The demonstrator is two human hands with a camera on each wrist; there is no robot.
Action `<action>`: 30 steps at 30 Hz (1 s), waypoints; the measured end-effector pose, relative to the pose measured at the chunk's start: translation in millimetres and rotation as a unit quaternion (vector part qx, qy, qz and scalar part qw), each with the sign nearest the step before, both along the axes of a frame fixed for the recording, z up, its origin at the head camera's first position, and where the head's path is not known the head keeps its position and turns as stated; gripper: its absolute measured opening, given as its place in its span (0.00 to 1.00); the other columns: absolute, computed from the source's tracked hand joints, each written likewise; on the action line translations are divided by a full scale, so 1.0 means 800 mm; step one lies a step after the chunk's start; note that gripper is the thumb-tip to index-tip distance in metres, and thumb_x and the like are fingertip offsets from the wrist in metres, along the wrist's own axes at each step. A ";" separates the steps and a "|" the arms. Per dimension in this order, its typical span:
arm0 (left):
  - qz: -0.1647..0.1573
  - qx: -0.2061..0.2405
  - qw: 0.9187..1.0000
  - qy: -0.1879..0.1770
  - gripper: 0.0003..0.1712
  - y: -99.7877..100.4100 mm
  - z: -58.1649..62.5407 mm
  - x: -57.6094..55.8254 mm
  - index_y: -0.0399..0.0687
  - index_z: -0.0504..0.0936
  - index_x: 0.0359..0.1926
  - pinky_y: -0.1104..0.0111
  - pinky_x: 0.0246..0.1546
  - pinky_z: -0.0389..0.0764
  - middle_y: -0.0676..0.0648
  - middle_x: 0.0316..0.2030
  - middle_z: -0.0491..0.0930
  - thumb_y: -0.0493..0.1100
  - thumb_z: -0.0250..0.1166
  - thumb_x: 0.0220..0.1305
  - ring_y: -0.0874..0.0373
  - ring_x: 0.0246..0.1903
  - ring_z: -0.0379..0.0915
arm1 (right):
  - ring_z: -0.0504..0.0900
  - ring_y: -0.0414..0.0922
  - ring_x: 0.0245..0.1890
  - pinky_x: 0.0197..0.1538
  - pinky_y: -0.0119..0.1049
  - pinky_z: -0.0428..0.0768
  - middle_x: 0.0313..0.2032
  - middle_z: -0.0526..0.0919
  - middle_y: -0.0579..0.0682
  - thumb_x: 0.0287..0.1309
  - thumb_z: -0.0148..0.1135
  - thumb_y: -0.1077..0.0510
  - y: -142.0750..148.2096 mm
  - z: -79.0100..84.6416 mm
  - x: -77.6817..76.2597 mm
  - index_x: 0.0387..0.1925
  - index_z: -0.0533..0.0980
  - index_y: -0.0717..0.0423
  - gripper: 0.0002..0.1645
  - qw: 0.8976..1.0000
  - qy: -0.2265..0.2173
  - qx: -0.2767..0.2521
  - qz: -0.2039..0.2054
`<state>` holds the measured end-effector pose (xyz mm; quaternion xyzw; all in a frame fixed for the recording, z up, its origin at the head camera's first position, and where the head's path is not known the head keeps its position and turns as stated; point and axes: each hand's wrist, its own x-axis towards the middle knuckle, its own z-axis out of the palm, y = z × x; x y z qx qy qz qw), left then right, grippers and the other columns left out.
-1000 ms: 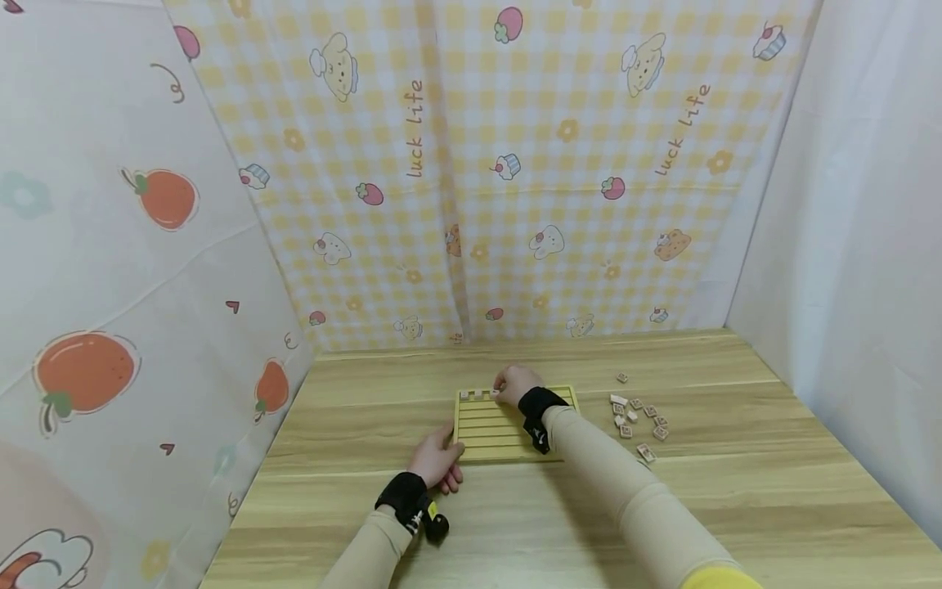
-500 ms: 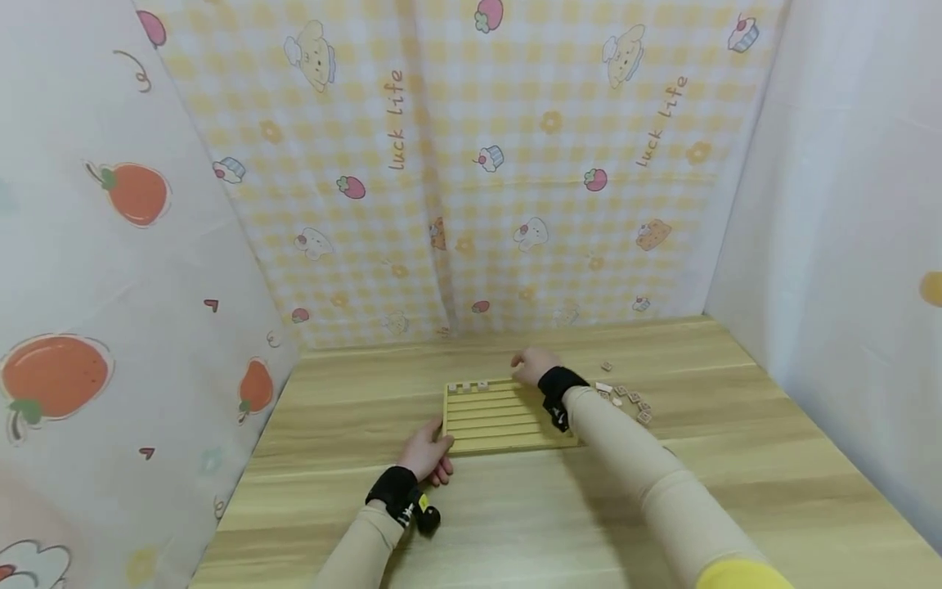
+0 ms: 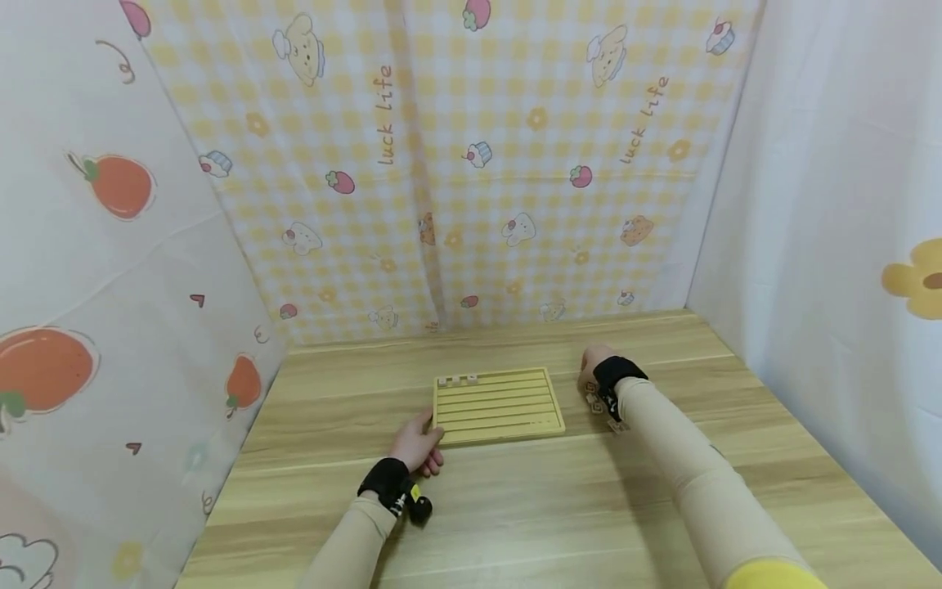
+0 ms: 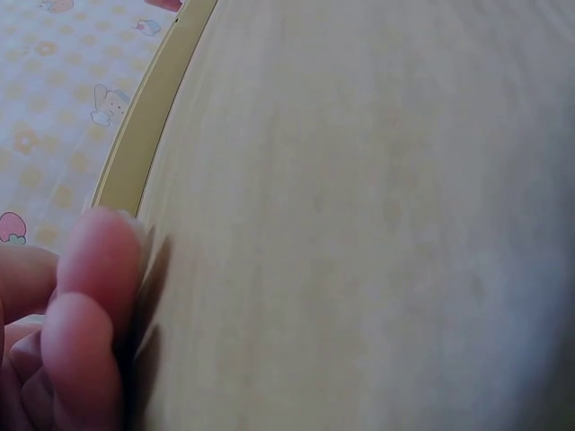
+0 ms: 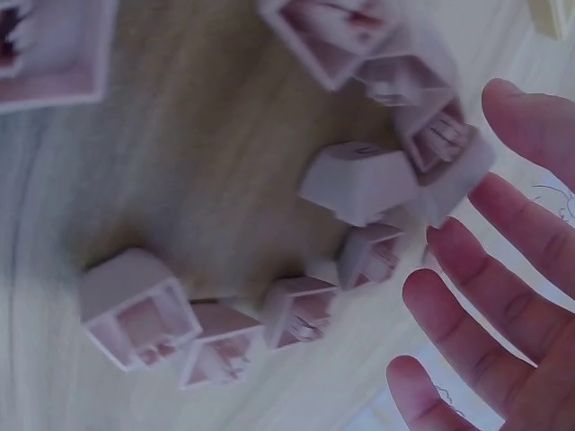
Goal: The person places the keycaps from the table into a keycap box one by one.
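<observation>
Left hand [image 3: 415, 446] pinching yellow tray [image 3: 496, 407] at near-left corner; right hand [image 3: 594, 364] released, fingers spread.
Tray flat on tabletop [image 3: 515, 507] between the hands, 3 seated keycaps [image 3: 455, 380] left end, far row. Loose keycaps [image 5: 359, 184] just beside right hand.

The checked cloth [image 3: 508, 82] says "luck life" [image 3: 386, 114] two times: once far past the gripping left hand [image 3: 415, 447], once far past the right hand [image 3: 598, 365].
</observation>
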<state>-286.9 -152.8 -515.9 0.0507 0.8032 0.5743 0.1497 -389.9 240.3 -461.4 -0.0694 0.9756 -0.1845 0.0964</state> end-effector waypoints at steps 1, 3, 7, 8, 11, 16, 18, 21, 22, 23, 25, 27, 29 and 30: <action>0.000 -0.001 1.000 0.002 0.38 -0.001 -0.001 0.000 0.35 0.45 0.75 0.68 0.10 0.75 0.43 0.15 0.78 0.40 0.53 0.73 0.57 0.11 0.74 | 0.72 0.43 0.19 0.25 0.34 0.73 0.19 0.79 0.48 0.46 0.70 0.63 0.000 -0.002 0.001 0.21 0.82 0.60 0.05 1.000 0.003 0.004 0.001; 0.001 -0.003 1.000 0.002 0.38 -0.002 -0.003 0.000 0.36 0.44 0.75 0.68 0.10 0.75 0.43 0.15 0.78 0.40 0.53 0.73 0.57 0.11 0.74 | 0.73 0.43 0.18 0.24 0.34 0.74 0.18 0.78 0.47 0.44 0.70 0.64 -0.002 -0.005 0.003 0.18 0.81 0.59 0.05 1.000 0.005 0.004 0.002; 0.006 -0.006 1.000 0.001 0.38 -0.003 -0.005 0.000 0.36 0.45 0.75 0.69 0.10 0.75 0.44 0.15 0.78 0.40 0.53 0.73 0.58 0.10 0.74 | 0.76 0.44 0.21 0.27 0.36 0.78 0.20 0.81 0.48 0.44 0.68 0.66 -0.007 -0.009 0.006 0.20 0.83 0.58 0.03 1.000 0.014 0.011 0.004; 0.007 -0.005 1.000 0.000 0.38 -0.003 -0.005 0.000 0.36 0.45 0.75 0.69 0.10 0.74 0.44 0.15 0.78 0.40 0.53 0.73 0.58 0.10 0.73 | 0.77 0.45 0.22 0.28 0.37 0.79 0.21 0.82 0.48 0.45 0.67 0.66 -0.008 -0.009 0.007 0.21 0.84 0.58 0.03 1.000 0.016 0.012 0.005; 0.004 -0.005 1.000 0.004 0.38 -0.002 -0.003 0.001 0.35 0.45 0.75 0.69 0.10 0.74 0.44 0.15 0.78 0.40 0.52 0.73 0.59 0.10 0.73 | 0.78 0.44 0.24 0.31 0.38 0.80 0.24 0.83 0.48 0.47 0.68 0.65 -0.008 -0.010 0.007 0.23 0.85 0.58 0.02 1.000 0.021 0.022 0.001; 0.000 -0.019 1.000 0.011 0.37 -0.003 0.002 0.002 0.35 0.44 0.75 0.68 0.10 0.75 0.44 0.14 0.78 0.40 0.52 0.74 0.59 0.10 0.73 | 0.78 0.47 0.27 0.31 0.38 0.78 0.29 0.84 0.54 0.56 0.62 0.63 -0.007 0.005 0.002 0.33 0.84 0.63 0.08 0.999 -0.004 -0.045 -0.012; 0.001 -0.023 1.000 0.013 0.37 -0.004 0.003 0.002 0.35 0.44 0.75 0.68 0.10 0.75 0.44 0.14 0.78 0.40 0.51 0.74 0.59 0.10 0.73 | 0.79 0.47 0.30 0.34 0.38 0.80 0.36 0.83 0.59 0.62 0.58 0.63 -0.006 0.014 -0.002 0.42 0.82 0.67 0.13 0.991 -0.031 -0.126 -0.019; 0.004 -0.020 1.000 0.016 0.37 -0.005 0.005 0.001 0.35 0.44 0.75 0.68 0.10 0.75 0.44 0.14 0.78 0.40 0.51 0.74 0.58 0.10 0.73 | 0.83 0.46 0.37 0.43 0.41 0.83 0.49 0.79 0.67 0.68 0.54 0.61 -0.008 0.027 -0.012 0.57 0.72 0.73 0.21 0.954 -0.090 -0.284 -0.030; 0.006 -0.019 1.000 0.016 0.37 -0.005 0.005 0.000 0.35 0.44 0.75 0.68 0.10 0.75 0.44 0.14 0.78 0.40 0.52 0.74 0.58 0.10 0.73 | 0.83 0.46 0.39 0.46 0.43 0.83 0.54 0.76 0.68 0.70 0.52 0.62 -0.010 0.031 -0.015 0.60 0.69 0.74 0.23 0.935 -0.114 -0.335 -0.034; 0.006 -0.017 1.000 0.016 0.37 -0.005 0.005 0.000 0.35 0.44 0.75 0.68 0.10 0.75 0.44 0.14 0.78 0.40 0.52 0.74 0.58 0.10 0.73 | 0.84 0.46 0.40 0.49 0.45 0.81 0.57 0.72 0.69 0.70 0.51 0.62 -0.012 0.035 -0.017 0.63 0.65 0.75 0.26 0.913 -0.137 -0.382 -0.036; 0.005 -0.014 1.000 0.018 0.37 -0.004 0.003 0.000 0.35 0.44 0.75 0.68 0.10 0.75 0.45 0.14 0.78 0.40 0.52 0.74 0.58 0.10 0.73 | 0.84 0.46 0.41 0.55 0.49 0.77 0.62 0.68 0.70 0.71 0.49 0.62 -0.019 0.043 -0.020 0.67 0.59 0.75 0.29 0.873 -0.175 -0.455 -0.034; 0.004 -0.009 1.000 0.018 0.37 -0.003 0.001 0.001 0.35 0.45 0.75 0.67 0.10 0.75 0.45 0.14 0.78 0.40 0.52 0.74 0.58 0.10 0.73 | 0.85 0.46 0.41 0.57 0.49 0.75 0.61 0.69 0.69 0.72 0.49 0.61 -0.028 0.049 -0.019 0.69 0.56 0.73 0.30 0.840 -0.204 -0.502 -0.034; 0.004 -0.008 1.000 0.017 0.37 -0.001 -0.001 0.002 0.35 0.45 0.75 0.68 0.09 0.75 0.45 0.14 0.77 0.40 0.52 0.74 0.59 0.10 0.73 | 0.85 0.45 0.40 0.57 0.47 0.76 0.56 0.74 0.66 0.72 0.49 0.61 -0.039 0.052 -0.017 0.69 0.56 0.73 0.31 0.815 -0.222 -0.534 -0.033; 0.004 -0.007 1.000 0.016 0.37 0.000 -0.001 0.003 0.35 0.45 0.75 0.68 0.09 0.75 0.45 0.14 0.77 0.40 0.52 0.74 0.59 0.10 0.73 | 0.85 0.46 0.40 0.56 0.46 0.77 0.56 0.74 0.66 0.73 0.49 0.60 -0.045 0.053 -0.016 0.69 0.56 0.72 0.31 0.806 -0.227 -0.546 -0.035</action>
